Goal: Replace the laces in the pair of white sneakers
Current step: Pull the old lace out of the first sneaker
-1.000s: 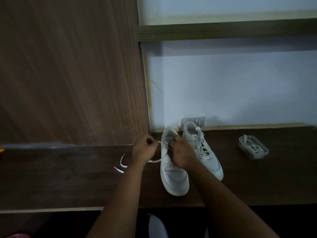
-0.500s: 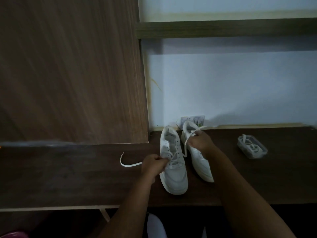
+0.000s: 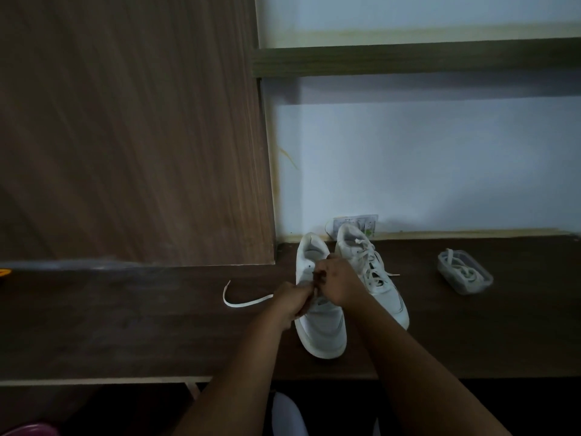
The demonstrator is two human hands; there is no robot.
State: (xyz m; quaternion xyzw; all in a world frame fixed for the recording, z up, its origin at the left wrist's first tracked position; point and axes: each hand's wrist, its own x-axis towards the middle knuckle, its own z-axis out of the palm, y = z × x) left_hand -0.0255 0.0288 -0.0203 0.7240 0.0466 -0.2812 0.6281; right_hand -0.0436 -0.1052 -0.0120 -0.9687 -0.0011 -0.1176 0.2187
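Observation:
Two white sneakers stand side by side on the dark wooden desk point(image 3: 125, 325), toes toward me. Over the eyelets of the left sneaker point(image 3: 320, 328) both my hands meet. My left hand point(image 3: 290, 298) pinches a white lace point(image 3: 242, 302) whose free end curls off to the left on the desk. My right hand point(image 3: 339, 281) has its fingers curled at the same spot on the lace, by the eyelets. The right sneaker point(image 3: 374, 272) is laced, its lace ends loose.
A small clear plastic container point(image 3: 465, 275) holding white laces sits on the desk to the right. A tall wooden panel point(image 3: 132, 130) rises at the back left. A wall socket point(image 3: 355, 223) is behind the shoes, a shelf point(image 3: 408, 58) above.
My right hand has come back from the right sneaker to the left sneaker's eyelets. My left hand stayed at the lace, whose loose end still lies to the left.

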